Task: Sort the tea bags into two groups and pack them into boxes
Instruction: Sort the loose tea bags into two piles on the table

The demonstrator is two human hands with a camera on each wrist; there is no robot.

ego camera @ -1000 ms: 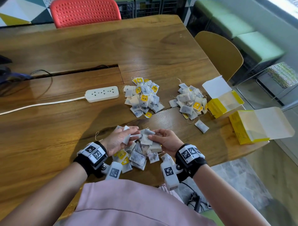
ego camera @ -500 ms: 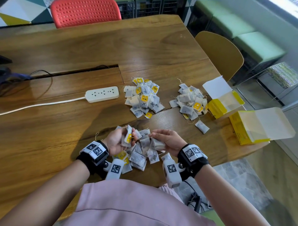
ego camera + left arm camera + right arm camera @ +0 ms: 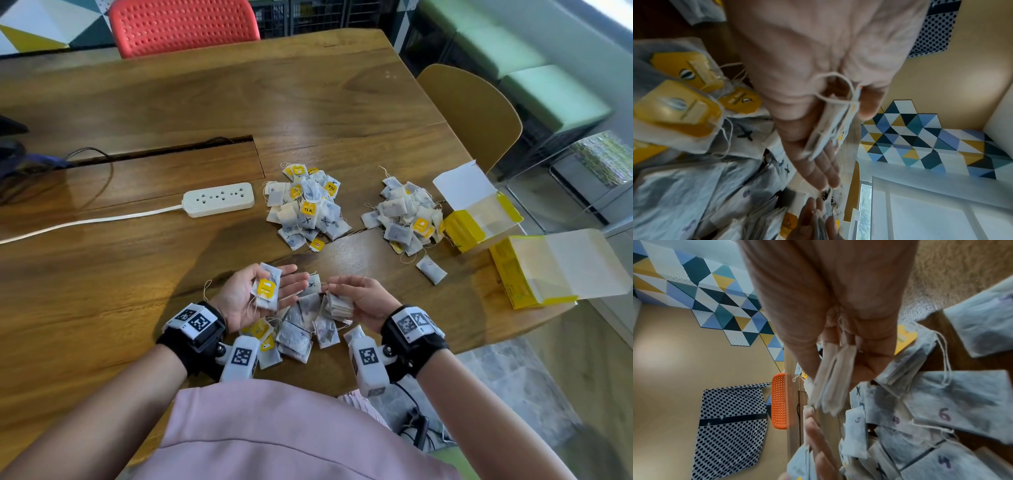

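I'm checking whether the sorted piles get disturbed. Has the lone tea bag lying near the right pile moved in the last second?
No. The lone tea bag lies at the same spot between the right pile and the nearer yellow box.

We see three heaps of tea bags on the desk (image 3: 102,274): the near heap (image 3: 298,335) at the near edge, the middle heap (image 3: 308,205) behind it, the right heap (image 3: 407,216) toward the right edge. Two open boxes (image 3: 479,219) sit at the right edge, the power strip (image 3: 219,199) left of the middle heap.
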